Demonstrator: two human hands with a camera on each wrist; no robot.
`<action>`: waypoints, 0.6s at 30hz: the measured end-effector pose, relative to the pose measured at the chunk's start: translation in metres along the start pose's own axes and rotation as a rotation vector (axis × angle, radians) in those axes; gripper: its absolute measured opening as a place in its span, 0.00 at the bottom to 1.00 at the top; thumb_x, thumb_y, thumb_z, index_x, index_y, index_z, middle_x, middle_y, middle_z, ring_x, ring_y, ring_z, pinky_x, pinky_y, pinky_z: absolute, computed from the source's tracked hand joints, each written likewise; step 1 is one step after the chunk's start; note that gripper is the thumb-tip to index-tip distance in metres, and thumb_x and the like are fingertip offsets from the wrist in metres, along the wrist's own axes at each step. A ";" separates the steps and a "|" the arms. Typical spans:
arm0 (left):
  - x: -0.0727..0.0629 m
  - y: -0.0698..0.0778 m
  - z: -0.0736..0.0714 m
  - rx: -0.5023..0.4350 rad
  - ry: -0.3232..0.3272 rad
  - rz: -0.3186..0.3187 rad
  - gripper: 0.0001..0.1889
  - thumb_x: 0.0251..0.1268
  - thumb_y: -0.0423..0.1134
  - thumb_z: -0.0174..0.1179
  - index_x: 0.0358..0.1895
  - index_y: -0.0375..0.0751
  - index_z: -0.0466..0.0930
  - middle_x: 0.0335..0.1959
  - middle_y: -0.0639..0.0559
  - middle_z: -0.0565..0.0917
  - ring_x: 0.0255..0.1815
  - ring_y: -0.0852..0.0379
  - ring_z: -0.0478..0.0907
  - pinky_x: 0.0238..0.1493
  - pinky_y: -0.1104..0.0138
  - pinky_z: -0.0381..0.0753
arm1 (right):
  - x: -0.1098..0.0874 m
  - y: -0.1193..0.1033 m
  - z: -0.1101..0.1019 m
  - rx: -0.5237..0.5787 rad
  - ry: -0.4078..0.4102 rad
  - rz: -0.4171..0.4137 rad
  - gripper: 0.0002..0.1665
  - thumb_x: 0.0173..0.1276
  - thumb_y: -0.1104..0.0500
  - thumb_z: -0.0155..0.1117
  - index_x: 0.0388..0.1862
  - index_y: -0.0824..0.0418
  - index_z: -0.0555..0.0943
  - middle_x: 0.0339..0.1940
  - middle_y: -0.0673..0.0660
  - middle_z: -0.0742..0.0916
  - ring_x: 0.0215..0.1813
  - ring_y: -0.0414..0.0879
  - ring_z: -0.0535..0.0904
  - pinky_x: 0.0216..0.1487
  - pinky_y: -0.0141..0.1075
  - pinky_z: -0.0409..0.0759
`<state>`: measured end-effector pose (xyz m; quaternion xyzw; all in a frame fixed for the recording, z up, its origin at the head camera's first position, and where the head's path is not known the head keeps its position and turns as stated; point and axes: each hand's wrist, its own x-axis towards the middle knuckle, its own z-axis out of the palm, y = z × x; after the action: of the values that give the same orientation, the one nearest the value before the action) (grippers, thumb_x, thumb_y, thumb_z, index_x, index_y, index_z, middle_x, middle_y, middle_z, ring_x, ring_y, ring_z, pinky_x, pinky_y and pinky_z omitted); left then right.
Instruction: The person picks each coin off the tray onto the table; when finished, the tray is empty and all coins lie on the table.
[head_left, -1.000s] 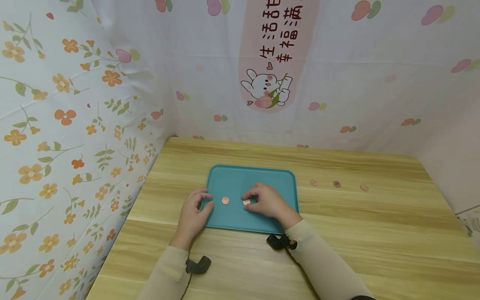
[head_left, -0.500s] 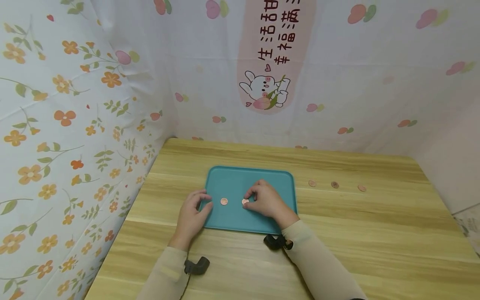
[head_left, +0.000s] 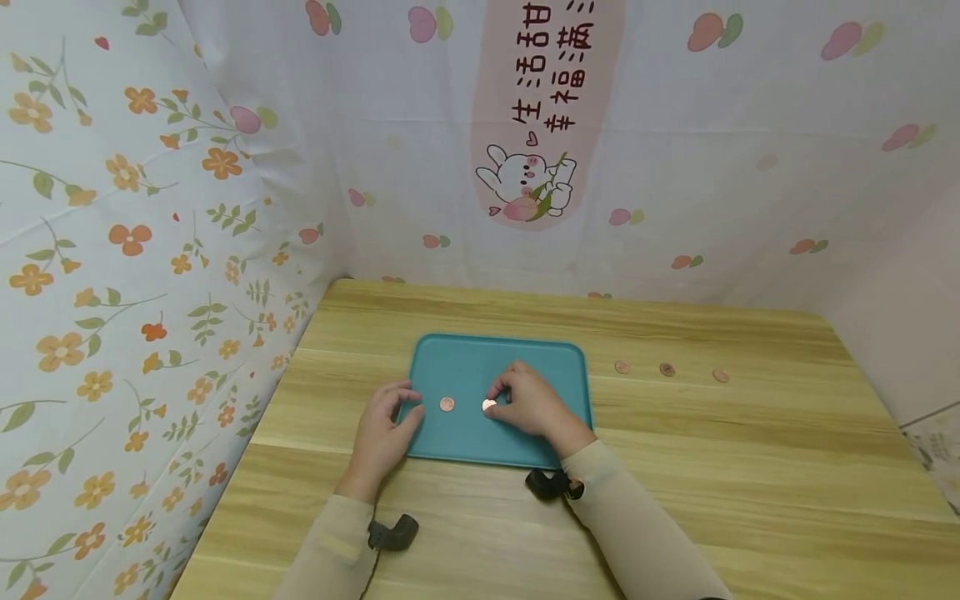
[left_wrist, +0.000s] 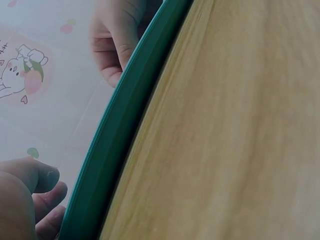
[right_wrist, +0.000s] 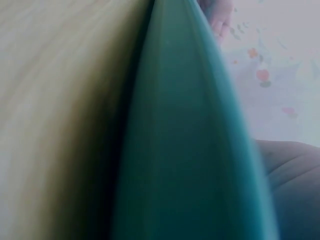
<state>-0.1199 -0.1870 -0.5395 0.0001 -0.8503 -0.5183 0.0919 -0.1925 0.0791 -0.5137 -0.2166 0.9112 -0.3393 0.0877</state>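
A teal tray lies on the wooden table. My right hand reaches over it from the right, thumb and forefinger pinching a copper coin low over the tray's middle. To the left of that, a second copper coin lies flat on the tray. My left hand rests at the tray's left edge, fingers loosely bent and holding nothing. The left wrist view shows the tray's side wall with parts of both hands beyond it. In the right wrist view, the tray's wall hides the coins.
Right of the tray, three more coins lie in a row on the table: a copper one, a darker one and another copper one. A patterned cloth hangs behind the table, and a floral one stands on the left.
The coin at my right fingertips now shows a brighter face, with the fingers barely shifted around it. My left hand stays in place. The head view has shifted slightly.
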 end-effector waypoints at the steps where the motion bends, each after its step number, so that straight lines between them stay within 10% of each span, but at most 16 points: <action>1: 0.000 0.000 0.000 0.002 -0.001 0.002 0.08 0.71 0.31 0.68 0.49 0.35 0.86 0.68 0.40 0.79 0.72 0.40 0.74 0.75 0.50 0.74 | 0.000 0.000 0.000 -0.002 0.003 -0.013 0.10 0.65 0.56 0.82 0.36 0.52 0.86 0.40 0.50 0.78 0.36 0.43 0.72 0.41 0.39 0.77; 10: 0.000 -0.001 0.000 -0.004 0.010 0.013 0.07 0.71 0.31 0.69 0.48 0.35 0.87 0.67 0.40 0.79 0.72 0.40 0.75 0.75 0.50 0.75 | -0.005 -0.004 0.002 -0.020 0.013 -0.144 0.12 0.72 0.59 0.76 0.38 0.52 0.78 0.30 0.42 0.82 0.34 0.39 0.76 0.38 0.36 0.78; 18: 0.000 -0.002 0.001 -0.005 0.004 0.006 0.07 0.71 0.31 0.69 0.49 0.35 0.87 0.68 0.41 0.79 0.72 0.41 0.75 0.75 0.51 0.74 | -0.013 0.010 -0.012 0.258 0.036 -0.102 0.07 0.78 0.59 0.69 0.50 0.60 0.85 0.34 0.47 0.85 0.33 0.42 0.77 0.36 0.35 0.78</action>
<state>-0.1201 -0.1871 -0.5418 -0.0015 -0.8488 -0.5201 0.0951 -0.1880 0.0986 -0.5112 -0.2436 0.8491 -0.4617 0.0810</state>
